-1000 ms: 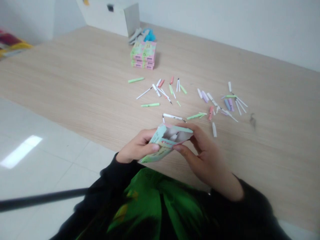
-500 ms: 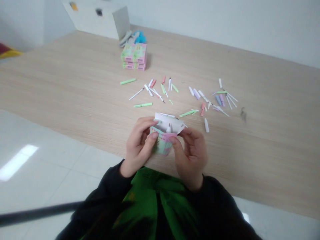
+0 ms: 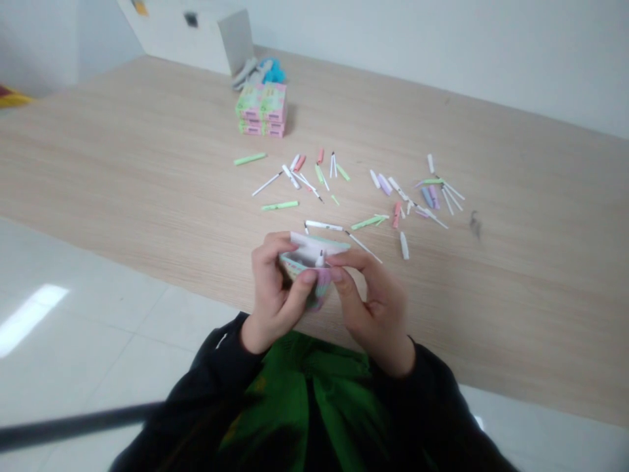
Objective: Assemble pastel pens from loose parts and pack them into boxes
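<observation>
Both my hands hold a small green and pink cardboard box (image 3: 314,262) just above the near edge of the wooden table (image 3: 147,177). My left hand (image 3: 275,288) wraps its left side, thumb across the front. My right hand (image 3: 373,301) pinches its right side, fingers at the open white flap. A white pen tip pokes up inside the box mouth. Just beyond the box lie a white refill (image 3: 324,226) and a loose scatter of several pastel pen parts (image 3: 393,196).
A stack of matching green and pink boxes (image 3: 261,109) stands farther back, with a grey and blue bundle (image 3: 260,69) and a white case (image 3: 196,33) behind it. A dark smudge (image 3: 474,225) marks the table at right. White floor tiles lie to the left.
The box has turned from lying tilted to the left to standing upright between my hands, and its top flap has come down closer over the mouth. My hands drew nearer together.
</observation>
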Demonstrator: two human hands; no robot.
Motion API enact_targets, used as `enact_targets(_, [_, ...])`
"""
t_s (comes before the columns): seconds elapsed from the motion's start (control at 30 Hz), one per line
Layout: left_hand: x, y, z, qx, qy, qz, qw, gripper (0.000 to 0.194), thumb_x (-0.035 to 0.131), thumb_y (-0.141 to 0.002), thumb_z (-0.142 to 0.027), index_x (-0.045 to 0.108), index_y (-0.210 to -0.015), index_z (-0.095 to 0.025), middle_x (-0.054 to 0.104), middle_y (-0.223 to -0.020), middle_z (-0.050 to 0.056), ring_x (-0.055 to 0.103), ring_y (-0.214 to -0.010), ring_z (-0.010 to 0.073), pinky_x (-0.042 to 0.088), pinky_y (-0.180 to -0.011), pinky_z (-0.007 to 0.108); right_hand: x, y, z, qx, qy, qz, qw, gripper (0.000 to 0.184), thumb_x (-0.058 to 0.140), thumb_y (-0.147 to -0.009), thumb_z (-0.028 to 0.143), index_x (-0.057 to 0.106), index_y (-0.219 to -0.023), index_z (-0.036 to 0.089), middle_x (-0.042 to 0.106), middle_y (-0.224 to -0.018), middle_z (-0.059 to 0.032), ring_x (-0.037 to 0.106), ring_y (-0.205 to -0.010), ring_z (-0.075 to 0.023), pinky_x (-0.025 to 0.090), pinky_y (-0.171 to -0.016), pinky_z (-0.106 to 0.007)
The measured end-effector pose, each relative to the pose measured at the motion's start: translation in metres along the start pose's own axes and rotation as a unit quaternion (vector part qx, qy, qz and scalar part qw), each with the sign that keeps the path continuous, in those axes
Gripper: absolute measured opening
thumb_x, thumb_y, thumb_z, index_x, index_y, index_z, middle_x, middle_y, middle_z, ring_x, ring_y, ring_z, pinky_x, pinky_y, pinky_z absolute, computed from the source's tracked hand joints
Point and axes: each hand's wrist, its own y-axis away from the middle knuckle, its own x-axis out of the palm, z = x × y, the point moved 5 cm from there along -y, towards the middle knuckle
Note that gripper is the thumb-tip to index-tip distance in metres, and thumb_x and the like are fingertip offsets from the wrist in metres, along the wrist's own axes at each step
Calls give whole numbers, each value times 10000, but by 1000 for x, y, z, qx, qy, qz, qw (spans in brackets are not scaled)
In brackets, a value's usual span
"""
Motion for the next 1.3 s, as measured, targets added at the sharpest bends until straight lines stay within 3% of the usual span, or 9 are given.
enact_targets(0.1, [-1,-5,-6,36,-43,23,998,455,666,-947,-350,515,-1363,-244,584,-1152,70,579,-1061,220,511,-906,376,-1,-4,2,3,-7,30,1000,128,632,-943,127,665,-1004,234,764,-965,1,728,-919,-131,582,-841,-245])
enact_targets(0.27, [1,-11,-15,39,-74,72,994,230,614,-988,-284,625,-1210,-226,641,-1103,69,573,-1031,211,513,-864,368,-4,-5,5,0,-7,40,999,154,627,-943,107,657,-1025,234,768,-994,9,725,-953,-113,561,-861,-215])
enact_targets(0.5, [1,-14,-16,-3,-55,108,993,175,631,-965,-189,652,-1136,-225,646,-1057,62,585,-1026,206,528,-853,362,-4,-2,-3,34,5,38,999,122,646,-936,132,642,-988,243,747,-922,10,718,-888,-135,573,-814,-261])
enact_targets(0.6, [-1,-14,-18,-3,-47,113,992,176,632,-960,-174,661,-1128,-220,645,-1048,62,599,-1004,202,533,-837,353,-4,1,-8,90,-90,-8,992,226,678,-929,164,570,-1096,273,746,-1032,2,721,-919,-146,594,-836,-299])
enact_targets(0.7, [-1,-14,-20,27,-48,114,992,177,638,-963,-214,650,-1140,-220,633,-1065,66,603,-994,203,538,-818,346,-2,-5,-7,129,-188,11,974,287,599,-995,228,482,-1247,301,760,-1155,-18,743,-998,-165,622,-870,-346])
enact_targets(0.87, [3,-16,-10,73,-5,83,994,530,764,-878,-295,483,-1325,-252,594,-1095,59,617,-997,208,547,-817,349,-2,-20,3,104,-138,101,980,218,519,-1035,253,711,-1140,242,774,-1202,-36,724,-1144,-197,597,-1004,-367])
enact_targets(1.03, [8,-11,-1,91,-39,49,994,858,866,-746,-444,349,-1417,-309,550,-1214,87,605,-1094,257,554,-885,421,5,-14,3,84,-158,42,983,274,582,-983,190,745,-1187,272,743,-1289,-27,685,-1236,-226,572,-1076,-423])
enact_targets(1.2, [12,3,3,-49,-90,75,992,1114,887,-677,-420,185,-1529,-274,549,-1283,141,647,-1062,279,567,-840,426,8,-7,0,103,-175,-1,979,304,612,-944,116,755,-1164,270,773,-1217,-27,730,-1147,-203,619,-1003,-364])
enact_targets(1.3, [13,12,9,-160,-127,114,972,1005,870,-665,-354,303,-1484,-225,634,-1184,121,694,-926,264,570,-731,380,3,-10,1,107,-184,-36,976,300,633,-922,90,768,-1117,274,792,-1162,-15,751,-1094,-199,635,-978,-360])
